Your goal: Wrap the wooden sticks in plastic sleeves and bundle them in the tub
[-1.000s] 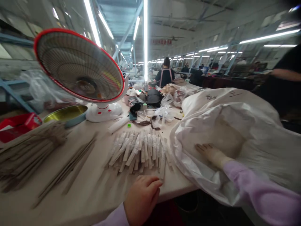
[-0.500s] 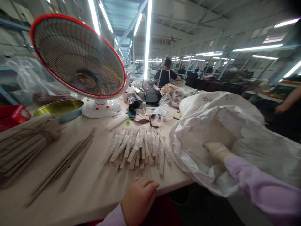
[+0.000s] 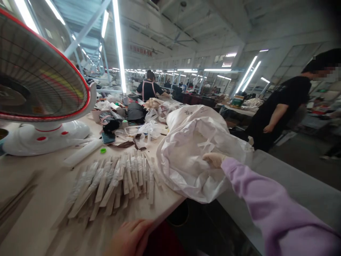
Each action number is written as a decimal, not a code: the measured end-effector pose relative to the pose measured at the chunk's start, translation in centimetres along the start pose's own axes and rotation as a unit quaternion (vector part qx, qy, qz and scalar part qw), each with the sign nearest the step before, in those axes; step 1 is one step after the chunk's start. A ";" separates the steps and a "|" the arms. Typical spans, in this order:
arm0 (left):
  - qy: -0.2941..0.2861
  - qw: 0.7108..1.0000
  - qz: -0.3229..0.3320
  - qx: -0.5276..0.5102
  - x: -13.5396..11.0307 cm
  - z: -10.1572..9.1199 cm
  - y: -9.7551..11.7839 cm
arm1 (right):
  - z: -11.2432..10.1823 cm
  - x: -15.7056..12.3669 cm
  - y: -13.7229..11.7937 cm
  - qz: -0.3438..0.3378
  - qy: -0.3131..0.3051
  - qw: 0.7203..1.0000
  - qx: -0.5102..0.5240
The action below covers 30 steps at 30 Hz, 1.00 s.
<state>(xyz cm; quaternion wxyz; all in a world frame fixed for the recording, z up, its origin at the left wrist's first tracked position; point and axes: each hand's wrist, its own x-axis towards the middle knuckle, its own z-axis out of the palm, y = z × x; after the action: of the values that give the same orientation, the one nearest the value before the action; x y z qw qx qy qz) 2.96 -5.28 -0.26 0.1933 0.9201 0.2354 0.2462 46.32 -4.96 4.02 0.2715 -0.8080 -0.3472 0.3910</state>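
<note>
A large white woven sack (image 3: 181,153) lies at the right side of the table with its mouth facing me. My right hand (image 3: 214,160), in a pale glove, reaches into that mouth, fingers bent together; whatever they grip is too unclear to name. A pale strip (image 3: 206,145) shows just beyond the fingertips inside the sack. At the table's front edge rests my left hand (image 3: 131,233), bare and loosely curled, with nothing visible in it. Beyond it lies a pile of flat pale sticks (image 3: 114,185), bundled with whitish wrapping around their middles.
A red-rimmed fan heater (image 3: 48,137) stands at the left. Behind the sticks are a white roll (image 3: 84,153), a green cap (image 3: 103,150) and a heap of bags and dark items (image 3: 135,112). Loose long strips (image 3: 16,202) lie far left. A person in black (image 3: 282,99) stands at right.
My view has swung right, so the heater and sticks sit further left. My right hand remains in the sack, its fingers more bent. A person has come into view at right.
</note>
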 end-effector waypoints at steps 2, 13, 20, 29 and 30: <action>-0.034 0.999 -0.009 -0.037 1.6 0.1 0.8 | 1.1 -0.6 0.7 0.019 -0.062 0.995 0.079; -0.150 0.784 -0.274 -0.536 15.0 5.7 5.8 | 3.9 -3.3 1.3 0.013 -0.176 0.907 0.381; -0.145 0.492 -0.366 -0.777 21.5 10.9 6.6 | 5.0 -5.3 0.9 0.023 -0.229 0.813 0.534; 0.047 0.555 -0.340 -0.758 24.6 13.6 5.9 | 4.4 -6.5 1.0 0.009 -0.325 0.774 0.544; 0.060 0.563 -0.335 -0.753 24.6 13.6 6.0 | 4.5 -6.1 0.9 0.023 -0.323 0.765 0.557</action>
<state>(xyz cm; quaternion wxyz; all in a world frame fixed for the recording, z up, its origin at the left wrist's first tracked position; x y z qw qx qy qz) 31.28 -0.42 0.56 0.8700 0.2793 0.2674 0.3061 40.15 -9.50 3.66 0.5367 -0.3484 -0.1166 0.7596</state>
